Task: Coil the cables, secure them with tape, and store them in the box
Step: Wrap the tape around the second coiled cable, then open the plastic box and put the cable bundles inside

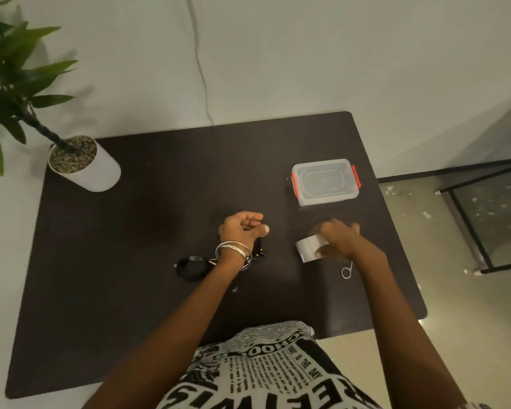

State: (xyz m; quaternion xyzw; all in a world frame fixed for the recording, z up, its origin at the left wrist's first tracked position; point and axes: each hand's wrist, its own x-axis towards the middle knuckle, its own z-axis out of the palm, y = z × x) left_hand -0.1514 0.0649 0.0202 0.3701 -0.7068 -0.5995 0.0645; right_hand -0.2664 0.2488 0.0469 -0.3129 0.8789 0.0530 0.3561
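Dark bench [101, 261] against a pale wall, two bare hands at work near its centre.

Potted plant [83, 166] stands at the bench's ten o'clock corner. At two o'clock sits the clear box [325, 181], lid on, with red latches. Right hand [337, 237] has its grip curled round the silver tape roll [309, 246], just below the box. Left hand [242, 228], bangles on the wrist, is loosely curled with thumb against forefinger; whether it pinches anything I cannot tell. Black coiled cable [192, 267] lies at its eight o'clock, partly under the wrist. Small white loop [346, 271] lies at five o'clock of the tape.
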